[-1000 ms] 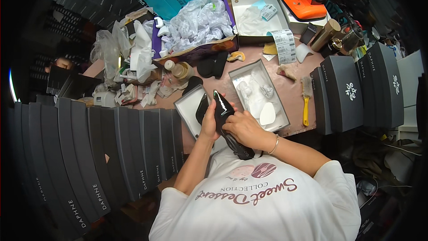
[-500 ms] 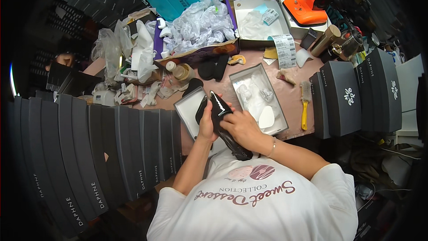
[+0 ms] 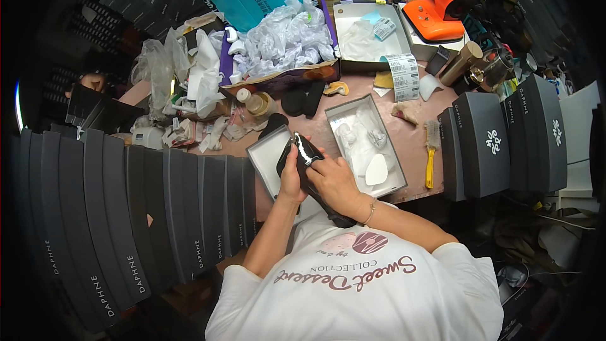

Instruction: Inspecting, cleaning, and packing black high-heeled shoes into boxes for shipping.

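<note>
Both of my hands are on a pair of glossy black pointed shoes (image 3: 305, 151) in front of my chest, toes pointing away from me. My left hand (image 3: 291, 178) grips them from the left side, its thumb up along them. From the right, my right hand (image 3: 335, 181) presses curled fingers against the upper of the right-hand shoe; whether a small thing is in those fingers is hidden. Beneath the shoes lies a shallow white-lined box part (image 3: 262, 151). Just to the right is an open grey shoe box (image 3: 391, 143) with white tissue and a white oval piece (image 3: 376, 169) inside.
A yellow-handled brush (image 3: 430, 161) lies right of the open box. Dark shoe boxes stand in rows at left (image 3: 177, 215) and right (image 3: 485, 145). Behind are a purple carton of crumpled tissue (image 3: 284, 35), a bottle (image 3: 255, 102), a label strip (image 3: 404, 77) and an orange device (image 3: 435, 19).
My right hand has shifted slightly left and toward my body, staying on the shoe. The shoes have tilted a little in my hands. The whole view has moved slightly.
</note>
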Demonstrator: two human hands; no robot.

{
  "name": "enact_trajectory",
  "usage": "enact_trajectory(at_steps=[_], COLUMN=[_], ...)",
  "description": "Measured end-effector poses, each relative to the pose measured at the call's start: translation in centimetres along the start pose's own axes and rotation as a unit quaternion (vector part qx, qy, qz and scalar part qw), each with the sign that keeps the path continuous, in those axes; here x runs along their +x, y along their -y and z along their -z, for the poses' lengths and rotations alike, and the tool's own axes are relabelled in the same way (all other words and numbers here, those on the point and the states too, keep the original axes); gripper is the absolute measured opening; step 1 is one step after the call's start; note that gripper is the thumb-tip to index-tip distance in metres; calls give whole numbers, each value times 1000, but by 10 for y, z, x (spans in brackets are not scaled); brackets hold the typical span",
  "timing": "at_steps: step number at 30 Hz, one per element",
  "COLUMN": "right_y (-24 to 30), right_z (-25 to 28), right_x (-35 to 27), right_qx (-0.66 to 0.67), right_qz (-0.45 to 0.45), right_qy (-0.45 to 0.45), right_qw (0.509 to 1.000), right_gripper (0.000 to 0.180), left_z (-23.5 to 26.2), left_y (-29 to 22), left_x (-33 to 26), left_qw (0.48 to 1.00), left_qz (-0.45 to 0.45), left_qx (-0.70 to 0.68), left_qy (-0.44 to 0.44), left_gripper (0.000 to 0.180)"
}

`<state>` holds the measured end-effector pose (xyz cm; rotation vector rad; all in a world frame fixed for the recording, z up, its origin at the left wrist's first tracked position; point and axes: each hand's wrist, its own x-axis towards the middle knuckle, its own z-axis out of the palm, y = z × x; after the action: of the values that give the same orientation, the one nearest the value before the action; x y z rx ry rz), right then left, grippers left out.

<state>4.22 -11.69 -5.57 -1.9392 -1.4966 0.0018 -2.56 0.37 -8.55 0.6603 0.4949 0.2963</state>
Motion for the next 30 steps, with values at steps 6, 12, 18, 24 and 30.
enact_trajectory(at_steps=[6, 12, 18, 24, 30], right_y=[3, -8, -30, 3, -2], right_z=[50, 83, 102, 59, 43], right_x=[-7, -21, -15, -3, -28], right_qx=[115, 307, 239, 108, 27], right_qz=[6, -176, -198, -39, -32], right_qy=[296, 32, -10, 56, 117], right_qw=[948, 935, 951, 992, 992], right_gripper=[17, 15, 23, 27, 21], left_z=[4, 18, 24, -5, -36], left_y=[4, 10, 14, 0, 41], left_x=[0, 10, 15, 11, -52], left_qw=[1000, 996, 992, 993, 971], left_qz=[13, 33, 48, 41, 151], left_qx=[-11, -84, -114, -89, -158], left_qy=[12, 5, 21, 63, -100], left_gripper=[48, 51, 60, 69, 72])
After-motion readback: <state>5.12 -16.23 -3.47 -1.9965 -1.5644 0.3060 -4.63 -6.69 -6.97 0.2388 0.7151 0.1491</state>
